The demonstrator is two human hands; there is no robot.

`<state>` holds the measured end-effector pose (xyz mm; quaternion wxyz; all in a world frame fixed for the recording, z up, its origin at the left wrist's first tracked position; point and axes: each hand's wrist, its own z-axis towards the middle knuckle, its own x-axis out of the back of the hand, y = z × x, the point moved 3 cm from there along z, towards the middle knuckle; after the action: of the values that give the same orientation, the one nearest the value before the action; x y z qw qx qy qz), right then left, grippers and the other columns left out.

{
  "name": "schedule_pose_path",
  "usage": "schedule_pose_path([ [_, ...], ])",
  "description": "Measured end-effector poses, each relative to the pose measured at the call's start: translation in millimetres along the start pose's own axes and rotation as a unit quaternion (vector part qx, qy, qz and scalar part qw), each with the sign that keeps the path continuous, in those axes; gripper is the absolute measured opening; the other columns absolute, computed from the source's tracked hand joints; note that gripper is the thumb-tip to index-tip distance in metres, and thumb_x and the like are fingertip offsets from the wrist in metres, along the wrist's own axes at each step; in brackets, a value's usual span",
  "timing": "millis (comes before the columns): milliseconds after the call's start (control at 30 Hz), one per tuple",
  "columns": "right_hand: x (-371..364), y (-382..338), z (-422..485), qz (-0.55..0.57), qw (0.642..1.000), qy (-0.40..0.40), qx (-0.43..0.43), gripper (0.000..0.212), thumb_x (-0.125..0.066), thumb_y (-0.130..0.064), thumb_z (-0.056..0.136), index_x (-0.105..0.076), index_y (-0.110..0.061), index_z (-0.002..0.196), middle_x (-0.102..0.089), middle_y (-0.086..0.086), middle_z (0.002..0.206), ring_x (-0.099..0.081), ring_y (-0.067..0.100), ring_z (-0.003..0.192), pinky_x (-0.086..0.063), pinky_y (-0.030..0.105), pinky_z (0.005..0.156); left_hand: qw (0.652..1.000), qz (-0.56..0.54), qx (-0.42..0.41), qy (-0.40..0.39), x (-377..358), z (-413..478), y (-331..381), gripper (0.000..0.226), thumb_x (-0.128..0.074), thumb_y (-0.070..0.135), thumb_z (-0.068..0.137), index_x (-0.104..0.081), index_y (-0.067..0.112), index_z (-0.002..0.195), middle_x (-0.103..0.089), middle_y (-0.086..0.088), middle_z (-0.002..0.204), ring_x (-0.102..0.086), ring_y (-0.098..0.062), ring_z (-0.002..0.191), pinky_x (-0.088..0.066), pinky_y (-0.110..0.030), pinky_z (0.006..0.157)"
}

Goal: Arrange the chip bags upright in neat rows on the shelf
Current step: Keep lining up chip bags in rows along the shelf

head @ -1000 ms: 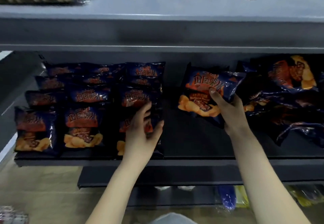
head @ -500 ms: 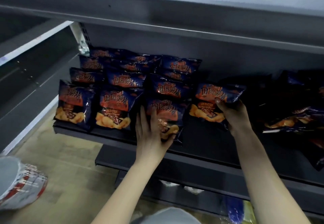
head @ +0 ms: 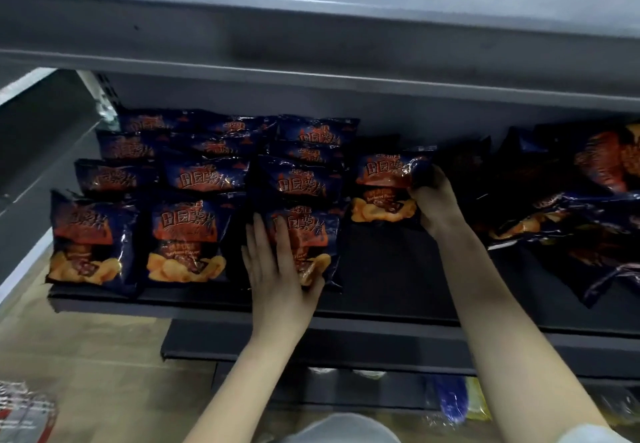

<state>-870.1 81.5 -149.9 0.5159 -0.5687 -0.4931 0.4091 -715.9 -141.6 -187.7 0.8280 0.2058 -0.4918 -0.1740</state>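
Three rows of chip bags (head: 187,234) stand upright on the left part of the shelf (head: 381,269), with the front ones right at its front edge. Left hand (head: 277,276) lies flat on the front bag (head: 311,234) of the third row, fingers (head: 258,245) straight, thumb spread by the bottom corner. Right hand (head: 438,207) has its fingers curled round the right edge of another bag (head: 384,183), held upright just beside that row but further back. In front of it there's a bare dark stretch of shelf, open up to the heap (head: 571,228) of tumbled bags on the right. That heap is dark and runs off the frame, so I can't count it. The back bags only show their tops.
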Motion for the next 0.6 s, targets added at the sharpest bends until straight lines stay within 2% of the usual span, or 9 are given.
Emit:
schedule_pose_path([
  [100, 1, 4, 9, -0.013, 0.999, 0.034, 0.002, 0.064, -0.036, 0.015, 0.085, -0.039, -0.017, 0.14, -0.055, 0.008, 0.131, -0.055, 0.022, 0.116, -0.048, 0.042, 0.098, 0.993, -0.023, -0.107, 0.033, 0, 1, 17, 0.077, -0.062, 0.027, 0.081, -0.022, 0.013, 0.145, -0.002, -0.014, 0.155, -0.001, -0.032, 0.144, -0.006, -0.05, 0.115],
  [167, 4, 3, 13, -0.038, 0.995, 0.088, 0.024, 0.063, -0.039, 0.009, 0.085, -0.039, -0.02, 0.14, -0.057, 0.005, 0.13, -0.055, 0.02, 0.116, -0.048, 0.034, 0.096, 0.981, -0.029, -0.19, 0.03, -5, 1, 31, 0.061, -0.053, 0.024, 0.086, -0.029, 0.016, 0.141, -0.012, -0.012, 0.154, -0.008, -0.03, 0.144, -0.01, -0.049, 0.116],
  [233, 8, 1, 18, -0.056, 0.986, 0.149, 0.043, 0.063, -0.04, 0.005, 0.084, -0.038, -0.021, 0.141, -0.056, 0.005, 0.13, -0.054, 0.02, 0.117, -0.045, 0.029, 0.093, 0.964, -0.022, -0.266, -0.011, -16, -3, 46, 0.054, -0.05, 0.022, 0.086, -0.035, 0.018, 0.138, -0.019, -0.008, 0.153, -0.013, -0.027, 0.143, -0.01, -0.045, 0.116],
  [333, 9, -1, 29, -0.056, 0.983, 0.168, 0.048, 0.066, -0.039, 0.008, 0.081, -0.037, -0.018, 0.142, -0.055, 0.007, 0.131, -0.052, 0.02, 0.117, -0.044, 0.026, 0.093, 0.933, 0.011, -0.347, -0.095, -41, -15, 64, 0.051, -0.052, 0.024, 0.084, -0.044, 0.018, 0.134, -0.028, -0.009, 0.151, -0.016, -0.026, 0.143, -0.012, -0.043, 0.116],
  [433, 0, -3, 38, -0.061, 0.985, 0.157, 0.042, 0.066, -0.041, 0.008, 0.082, -0.038, -0.019, 0.142, -0.055, 0.006, 0.131, -0.051, 0.012, 0.108, -0.042, 0.018, 0.081, 0.92, 0.035, -0.36, -0.153, -61, -24, 71, 0.045, -0.051, 0.028, 0.086, -0.051, 0.018, 0.13, -0.039, -0.011, 0.146, -0.024, -0.026, 0.14, -0.025, -0.043, 0.113],
  [567, -8, -1, 48, -0.063, 0.98, 0.187, 0.037, 0.06, -0.044, 0.008, 0.083, -0.042, -0.016, 0.138, -0.058, 0.008, 0.126, -0.054, 0.016, 0.11, -0.037, 0.004, 0.072, 0.92, 0.074, -0.33, -0.199, -67, -22, 70, 0.048, -0.044, 0.04, 0.09, -0.049, 0.02, 0.133, -0.039, -0.009, 0.146, -0.03, -0.026, 0.138, -0.03, -0.039, 0.11],
  [600, -9, 0, 50, -0.058, 0.979, 0.192, 0.03, 0.06, -0.042, 0.009, 0.083, -0.042, -0.016, 0.137, -0.058, 0.009, 0.125, -0.054, 0.018, 0.112, -0.038, 0.005, 0.074, 0.921, 0.08, -0.32, -0.206, -68, -22, 70, 0.049, -0.042, 0.043, 0.09, -0.048, 0.02, 0.134, -0.039, -0.008, 0.146, -0.031, -0.026, 0.137, -0.032, -0.038, 0.109],
])
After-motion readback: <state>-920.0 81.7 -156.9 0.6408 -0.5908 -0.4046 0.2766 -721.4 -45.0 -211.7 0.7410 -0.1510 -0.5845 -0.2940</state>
